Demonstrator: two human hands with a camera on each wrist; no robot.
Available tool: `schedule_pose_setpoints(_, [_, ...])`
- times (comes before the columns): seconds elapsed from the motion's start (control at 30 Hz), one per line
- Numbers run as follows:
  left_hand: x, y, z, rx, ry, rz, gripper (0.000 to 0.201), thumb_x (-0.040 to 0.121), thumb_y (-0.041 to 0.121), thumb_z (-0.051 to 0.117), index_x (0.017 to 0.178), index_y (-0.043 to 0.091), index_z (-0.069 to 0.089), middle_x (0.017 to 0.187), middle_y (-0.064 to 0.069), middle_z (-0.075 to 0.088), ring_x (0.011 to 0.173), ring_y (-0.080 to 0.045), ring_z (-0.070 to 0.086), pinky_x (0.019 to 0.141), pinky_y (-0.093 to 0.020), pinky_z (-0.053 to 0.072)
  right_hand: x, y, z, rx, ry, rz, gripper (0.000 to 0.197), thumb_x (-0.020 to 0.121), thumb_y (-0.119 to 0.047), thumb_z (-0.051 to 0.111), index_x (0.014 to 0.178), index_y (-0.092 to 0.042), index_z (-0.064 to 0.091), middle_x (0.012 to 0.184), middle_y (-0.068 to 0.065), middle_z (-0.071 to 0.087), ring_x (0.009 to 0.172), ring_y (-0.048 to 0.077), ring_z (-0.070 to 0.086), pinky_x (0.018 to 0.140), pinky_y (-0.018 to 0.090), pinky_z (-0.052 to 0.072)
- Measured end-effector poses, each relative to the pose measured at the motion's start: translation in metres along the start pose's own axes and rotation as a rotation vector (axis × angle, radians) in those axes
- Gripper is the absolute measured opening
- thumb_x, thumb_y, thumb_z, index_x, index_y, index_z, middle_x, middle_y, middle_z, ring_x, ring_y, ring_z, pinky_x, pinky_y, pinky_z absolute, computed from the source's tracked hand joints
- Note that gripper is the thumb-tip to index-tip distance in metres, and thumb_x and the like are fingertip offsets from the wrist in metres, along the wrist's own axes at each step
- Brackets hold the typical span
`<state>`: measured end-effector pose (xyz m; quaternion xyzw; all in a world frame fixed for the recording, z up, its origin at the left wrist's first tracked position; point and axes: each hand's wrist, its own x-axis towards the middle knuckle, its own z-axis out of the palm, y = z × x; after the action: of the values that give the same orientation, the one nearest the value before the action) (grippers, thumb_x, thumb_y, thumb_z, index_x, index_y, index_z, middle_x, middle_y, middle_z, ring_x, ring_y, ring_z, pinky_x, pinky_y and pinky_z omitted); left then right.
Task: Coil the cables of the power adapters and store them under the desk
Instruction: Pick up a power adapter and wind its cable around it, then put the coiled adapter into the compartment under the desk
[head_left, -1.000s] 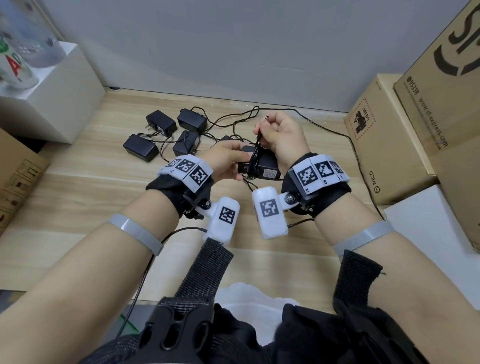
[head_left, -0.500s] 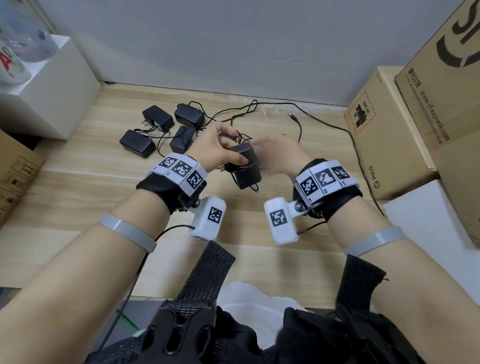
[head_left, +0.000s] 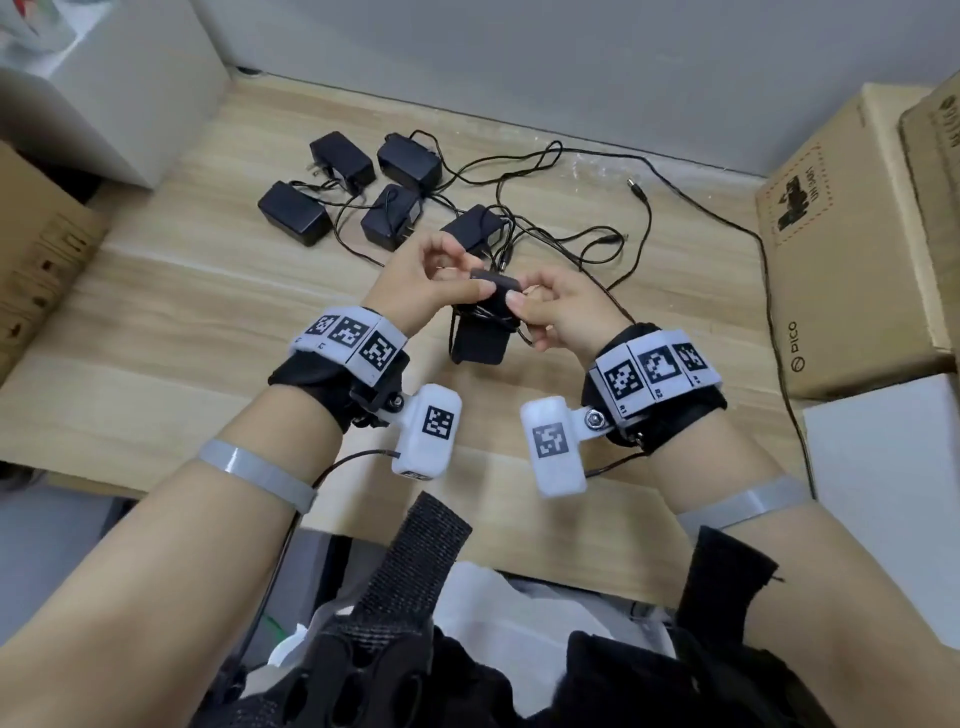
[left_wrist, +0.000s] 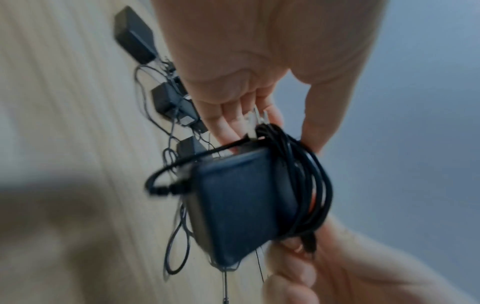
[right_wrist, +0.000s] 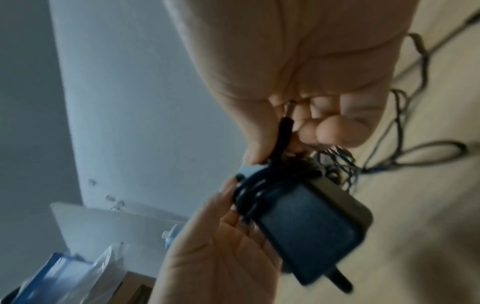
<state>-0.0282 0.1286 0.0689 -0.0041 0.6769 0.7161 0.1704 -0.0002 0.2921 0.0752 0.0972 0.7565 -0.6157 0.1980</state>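
A black power adapter (head_left: 480, 338) hangs between both hands above the wooden desk (head_left: 182, 322), with its thin black cable (left_wrist: 306, 176) wound several times round its body. My left hand (head_left: 457, 275) grips the adapter's top end (left_wrist: 241, 205), its fingers by the metal prongs. My right hand (head_left: 530, 299) pinches the cable's barrel plug end (right_wrist: 285, 121) between thumb and fingers, against the wound turns on the adapter (right_wrist: 311, 222). Several more black adapters (head_left: 295, 213) lie at the back of the desk with loose tangled cables (head_left: 571, 244).
Cardboard boxes (head_left: 831, 260) stand along the right edge, with a white box (head_left: 883, 493) in front of them. A white cabinet (head_left: 130, 78) and another carton (head_left: 31, 249) are on the left. One long cable (head_left: 774, 322) runs down the right side.
The right hand has come down from holding the cable above the adapter and now pinches its end at the coil. The adapter has turned and hangs lower between the hands.
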Motion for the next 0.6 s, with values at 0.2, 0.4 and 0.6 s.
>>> schedule_pose_setpoints(0.2, [-0.028,-0.045,-0.021,-0.027,0.114,-0.222,0.041,0.067,0.017,0.074,0.103,0.021,0.053,0.097,0.001,0.059,0.083,-0.014,0.058,0.06,-0.02,0.049,0.011,0.029,0.034,0.493,-0.102,0.142,0.018,0.096,-0.006,0.043,0.079,-0.01,0.048,0.063,0.003,0.039,0.042,0.004,0.044,0.044,0.017,0.042])
schedule_pose_setpoints(0.4, [-0.075,-0.068,-0.059,-0.12,0.296,-0.299,0.02,0.082,0.002,0.063,0.092,0.019,0.06,0.078,0.0,0.06,0.051,-0.006,0.058,0.043,-0.018,0.045,0.016,0.039,0.088,0.153,-0.309,0.192,0.016,0.093,-0.006,0.049,0.106,-0.013,0.043,0.066,0.008,0.046,0.038,0.005,0.047,0.04,0.019,0.045])
schedule_pose_setpoints(0.6, [-0.147,-0.091,-0.108,-0.195,0.506,-0.291,0.025,0.077,-0.001,0.066,0.09,0.019,0.061,0.065,0.011,0.066,0.053,-0.002,0.06,0.046,-0.015,0.046,0.002,0.044,0.172,-0.147,-0.555,0.115,0.014,0.095,-0.018,0.05,0.107,-0.019,0.044,0.061,0.001,0.04,0.04,0.007,0.032,0.037,0.018,0.026])
